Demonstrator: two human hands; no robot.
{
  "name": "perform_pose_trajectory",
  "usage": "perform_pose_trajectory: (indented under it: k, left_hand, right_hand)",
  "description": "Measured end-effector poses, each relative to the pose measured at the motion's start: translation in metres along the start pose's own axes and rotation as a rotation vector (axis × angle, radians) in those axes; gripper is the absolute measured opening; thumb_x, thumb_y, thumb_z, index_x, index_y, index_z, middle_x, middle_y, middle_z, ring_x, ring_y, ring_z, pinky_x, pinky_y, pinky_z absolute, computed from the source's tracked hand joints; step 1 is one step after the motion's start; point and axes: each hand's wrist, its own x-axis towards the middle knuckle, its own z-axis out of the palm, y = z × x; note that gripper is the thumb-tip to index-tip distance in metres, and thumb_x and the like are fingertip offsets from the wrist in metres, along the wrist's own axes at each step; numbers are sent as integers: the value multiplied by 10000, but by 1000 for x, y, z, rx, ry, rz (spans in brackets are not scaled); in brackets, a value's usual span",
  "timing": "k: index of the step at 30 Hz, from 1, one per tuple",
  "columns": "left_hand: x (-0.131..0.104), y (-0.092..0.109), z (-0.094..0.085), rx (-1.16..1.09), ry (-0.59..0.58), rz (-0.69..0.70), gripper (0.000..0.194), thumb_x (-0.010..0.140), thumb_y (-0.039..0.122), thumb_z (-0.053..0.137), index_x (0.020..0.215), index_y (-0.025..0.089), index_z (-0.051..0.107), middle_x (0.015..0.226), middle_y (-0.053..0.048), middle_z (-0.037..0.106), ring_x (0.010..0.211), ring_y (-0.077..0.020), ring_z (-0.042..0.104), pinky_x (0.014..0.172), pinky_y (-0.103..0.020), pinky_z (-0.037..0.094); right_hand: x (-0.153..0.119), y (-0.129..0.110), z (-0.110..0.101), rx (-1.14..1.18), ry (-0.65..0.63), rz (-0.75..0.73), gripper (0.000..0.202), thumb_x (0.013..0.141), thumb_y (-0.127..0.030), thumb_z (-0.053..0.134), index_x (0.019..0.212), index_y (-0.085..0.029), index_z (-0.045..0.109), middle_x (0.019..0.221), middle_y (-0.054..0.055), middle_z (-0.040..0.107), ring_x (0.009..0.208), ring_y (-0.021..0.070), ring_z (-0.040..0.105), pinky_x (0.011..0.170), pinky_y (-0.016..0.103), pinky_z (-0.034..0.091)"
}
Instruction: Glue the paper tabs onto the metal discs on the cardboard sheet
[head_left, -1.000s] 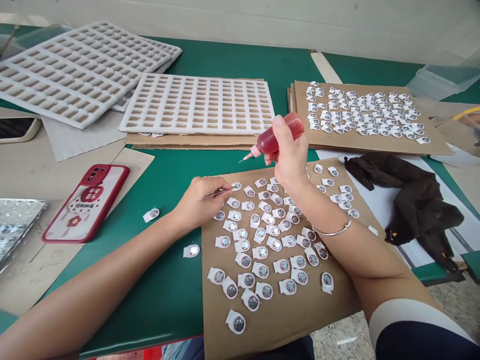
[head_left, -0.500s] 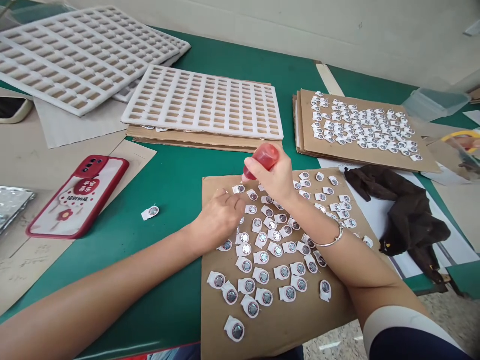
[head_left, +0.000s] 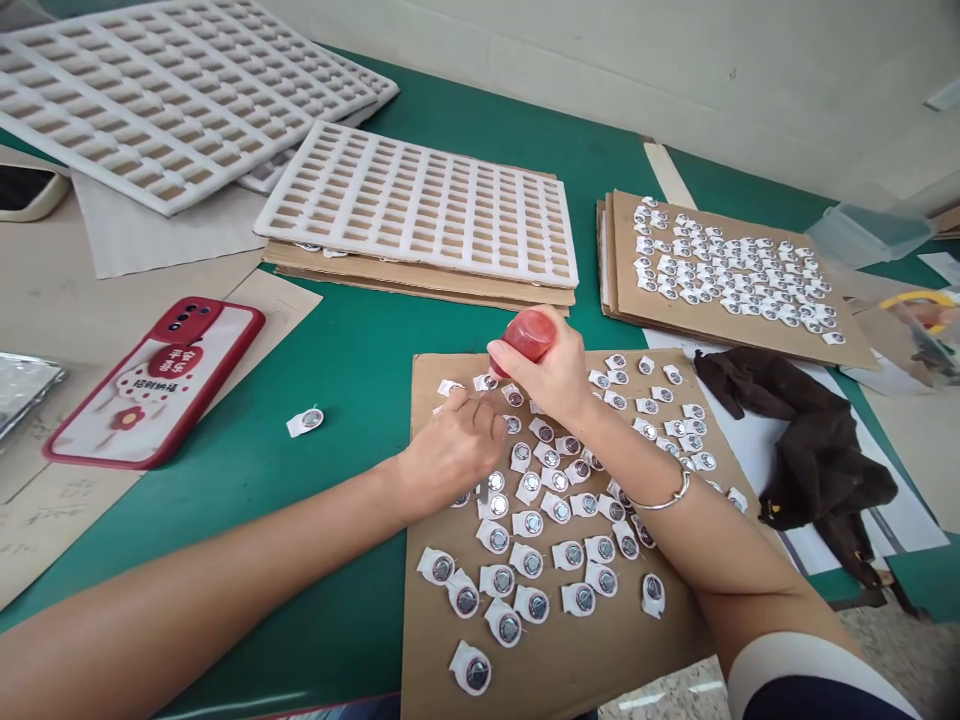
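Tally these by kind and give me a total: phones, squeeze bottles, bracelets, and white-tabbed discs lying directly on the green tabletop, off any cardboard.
Phones: 2 (red-cased phone, pale-cased phone)
Squeeze bottle: 1
Bracelet: 1
White-tabbed disc directly on the green tabletop: 1
Total: 5

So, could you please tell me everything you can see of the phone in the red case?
The phone lies at the left, back up and slanted, its camera end away from the person. Its case looks like smooth plastic: red rim, red camera surround with dark lenses, whitish panel with a red badge, characters, dots and a flower. Only the brown sheet beneath visibly touches it. The screen is hidden.
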Motion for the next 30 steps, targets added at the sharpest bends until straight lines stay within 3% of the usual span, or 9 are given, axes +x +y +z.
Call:
perform_pose_trajectory:
  k: [10, 30]
  left_hand:
    - [0, 0, 0, 21, 23, 6, 208, 798, -10, 412, 700, 71, 577, 711, -153, 635, 646, -210, 584, 658, -360, 439]
    - [0, -1, 0, 37, 9, 29, 236, 806, -18, 382, 706, 80, 572, 697, -133, 623, 708, -234, 610, 665, -362, 472]
  right_hand:
    - [-2, 3, 2, -56, -9, -34, 376, 745, -510, 687, 863, -196, 519, 738, -10, 594, 636, 138, 533, 636, 292, 455]
    - [-2, 3, 2, -53, 4, -70, 391, 750, -522, 688, 880, -195, 517, 740, -13, 595, 634, 129, 533, 637, 285, 464]
